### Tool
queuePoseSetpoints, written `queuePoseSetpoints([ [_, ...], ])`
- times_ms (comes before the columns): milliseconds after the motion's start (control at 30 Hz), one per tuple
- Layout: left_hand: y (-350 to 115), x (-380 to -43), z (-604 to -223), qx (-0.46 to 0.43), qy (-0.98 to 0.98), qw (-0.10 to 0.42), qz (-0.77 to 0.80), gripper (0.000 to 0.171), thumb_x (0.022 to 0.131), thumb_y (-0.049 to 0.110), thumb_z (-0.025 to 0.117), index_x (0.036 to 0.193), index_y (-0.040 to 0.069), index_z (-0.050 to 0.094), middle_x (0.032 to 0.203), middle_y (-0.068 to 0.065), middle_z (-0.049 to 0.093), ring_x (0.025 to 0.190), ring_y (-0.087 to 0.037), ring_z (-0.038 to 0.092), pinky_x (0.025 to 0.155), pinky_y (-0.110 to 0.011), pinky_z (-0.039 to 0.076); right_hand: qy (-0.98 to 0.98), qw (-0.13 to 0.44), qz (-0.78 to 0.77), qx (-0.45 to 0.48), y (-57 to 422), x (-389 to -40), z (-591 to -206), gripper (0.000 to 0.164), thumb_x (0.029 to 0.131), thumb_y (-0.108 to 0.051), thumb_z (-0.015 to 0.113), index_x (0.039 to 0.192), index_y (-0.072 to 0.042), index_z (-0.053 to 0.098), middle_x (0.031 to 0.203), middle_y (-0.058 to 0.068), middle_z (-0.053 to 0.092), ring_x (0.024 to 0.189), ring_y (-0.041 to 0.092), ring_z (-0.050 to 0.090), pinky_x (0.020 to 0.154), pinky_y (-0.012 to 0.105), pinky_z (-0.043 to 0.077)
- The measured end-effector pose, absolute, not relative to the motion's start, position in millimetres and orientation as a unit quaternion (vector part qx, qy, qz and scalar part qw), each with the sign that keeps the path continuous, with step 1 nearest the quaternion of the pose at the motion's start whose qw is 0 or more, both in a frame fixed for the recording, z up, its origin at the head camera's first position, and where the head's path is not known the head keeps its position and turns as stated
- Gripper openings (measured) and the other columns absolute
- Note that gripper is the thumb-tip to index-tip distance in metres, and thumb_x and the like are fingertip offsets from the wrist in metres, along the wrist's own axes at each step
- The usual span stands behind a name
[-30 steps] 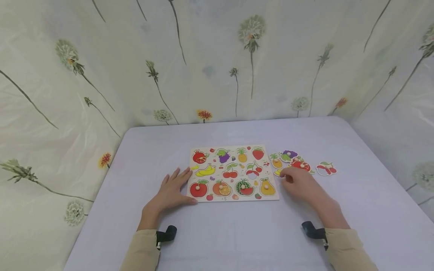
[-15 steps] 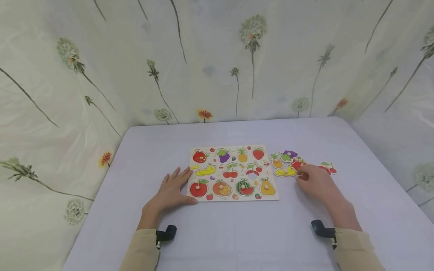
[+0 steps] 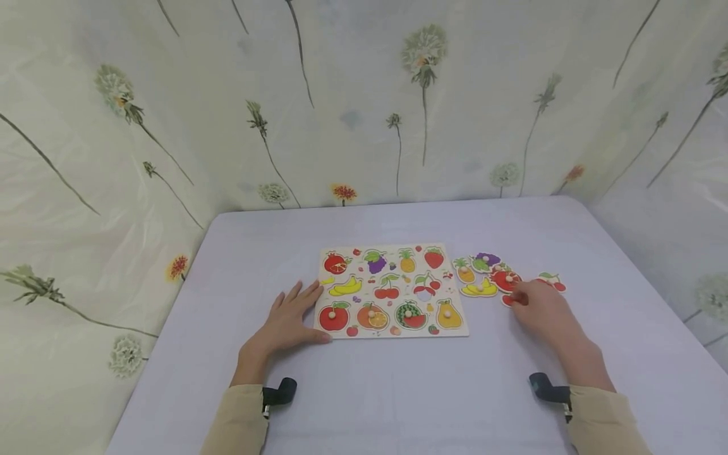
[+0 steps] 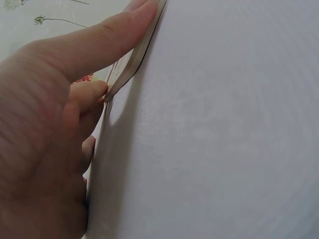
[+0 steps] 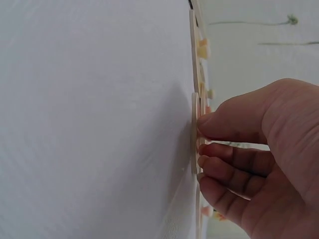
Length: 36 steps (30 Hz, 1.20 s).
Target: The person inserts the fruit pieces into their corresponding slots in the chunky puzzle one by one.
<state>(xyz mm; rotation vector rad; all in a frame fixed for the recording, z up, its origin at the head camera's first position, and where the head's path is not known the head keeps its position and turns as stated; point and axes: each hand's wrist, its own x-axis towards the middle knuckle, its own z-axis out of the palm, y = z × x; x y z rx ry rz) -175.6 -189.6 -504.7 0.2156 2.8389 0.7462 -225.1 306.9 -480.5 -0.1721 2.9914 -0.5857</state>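
Note:
A wooden fruit puzzle board (image 3: 409, 284) lies on the table, its front row filled with knobbed apple, orange, watermelon and pear pieces. My left hand (image 3: 287, 319) rests at the board's left side, fingers spread and straight; the thumb (image 4: 114, 37) lies along the front corner in the left wrist view. To the right of the board, my right hand (image 3: 543, 313) pinches a mostly covered red fruit puzzle piece (image 3: 508, 300). In the right wrist view, that piece (image 5: 195, 134) appears edge-on at the thumb and fingertips.
Right of the board lie loose knobbed pieces: pineapple (image 3: 464, 273), grapes (image 3: 485, 261), bananas (image 3: 479, 288) and pomegranate (image 3: 504, 279). A cherry piece (image 3: 554, 282) is partly behind the right hand. A flowered curtain (image 3: 364, 126) hangs behind the white table (image 3: 364, 392).
My right hand has moved rightward from beside the board's edge, uncovering the bananas and pomegranate, and now covers part of the cherry piece. The left hand stays put.

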Motion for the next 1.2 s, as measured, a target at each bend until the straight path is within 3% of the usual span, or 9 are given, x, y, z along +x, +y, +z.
queuePoseSetpoints([
  [200, -189.6, -174.4, -504.2, 0.077, 0.958, 0.094, 0.258, 0.107, 0.07, 0.056, 0.081, 0.158, 0.028, 0.027, 0.166, 0.008, 0.023, 0.157, -0.026, 0.004, 0.125, -0.059, 0.002, 0.979, 0.051, -0.193, -0.039, 310.0, -226.5, -479.5, 0.03, 0.088, -0.012, 0.068, 0.113, 0.003, 0.063, 0.1, 0.021, 0.065, 0.087, 0.032, 0.055, 0.074, 0.045, 0.055],
  [433, -190.0, -174.9, -504.1, 0.074, 0.958, 0.094, 0.259, 0.107, 0.069, 0.056, 0.081, 0.158, 0.029, 0.027, 0.166, 0.008, 0.023, 0.157, -0.025, 0.003, 0.125, -0.059, 0.002, 0.98, 0.048, -0.187, -0.04, 313.2, -233.2, -481.0, 0.024, 0.091, -0.014, 0.063, 0.109, 0.001, 0.061, 0.088, 0.015, 0.062, 0.079, 0.027, 0.054, 0.064, 0.033, 0.049],
  [567, -190.2, -174.6, -503.2, 0.074, 0.958, 0.092, 0.262, 0.107, 0.069, 0.056, 0.081, 0.158, 0.028, 0.028, 0.166, 0.008, 0.024, 0.157, -0.025, 0.003, 0.125, -0.059, 0.002, 0.98, 0.055, -0.189, -0.038, 311.3, -236.5, -481.0, 0.031, 0.092, -0.016, 0.064, 0.117, 0.001, 0.06, 0.091, 0.016, 0.062, 0.082, 0.027, 0.054, 0.064, 0.029, 0.048],
  [767, -190.1, -174.0, -502.4, 0.075, 0.956, 0.093, 0.267, 0.107, 0.069, 0.056, 0.082, 0.158, 0.028, 0.028, 0.166, 0.008, 0.024, 0.157, -0.025, 0.003, 0.126, -0.058, 0.001, 0.979, 0.07, -0.188, -0.034, 308.3, -239.8, -481.0, 0.045, 0.092, -0.019, 0.066, 0.13, 0.003, 0.058, 0.106, 0.023, 0.063, 0.09, 0.032, 0.055, 0.073, 0.041, 0.057],
  [933, -189.6, -173.9, -502.9, 0.07, 0.957, 0.094, 0.264, 0.108, 0.069, 0.055, 0.082, 0.158, 0.029, 0.027, 0.166, 0.009, 0.023, 0.157, -0.024, 0.003, 0.126, -0.058, 0.002, 0.979, 0.08, -0.183, -0.038, 305.1, -243.0, -478.3, 0.048, 0.091, -0.016, 0.068, 0.132, 0.006, 0.056, 0.116, 0.028, 0.062, 0.098, 0.038, 0.055, 0.084, 0.051, 0.056],
  [1200, -189.3, -175.6, -503.5, 0.076, 0.957, 0.095, 0.262, 0.107, 0.069, 0.057, 0.081, 0.158, 0.028, 0.027, 0.166, 0.008, 0.023, 0.157, -0.026, 0.003, 0.125, -0.059, 0.002, 0.979, 0.076, -0.182, -0.05, 298.5, -240.2, -472.2, 0.035, 0.088, -0.016, 0.072, 0.116, 0.003, 0.064, 0.099, 0.02, 0.064, 0.087, 0.03, 0.054, 0.073, 0.039, 0.054],
])
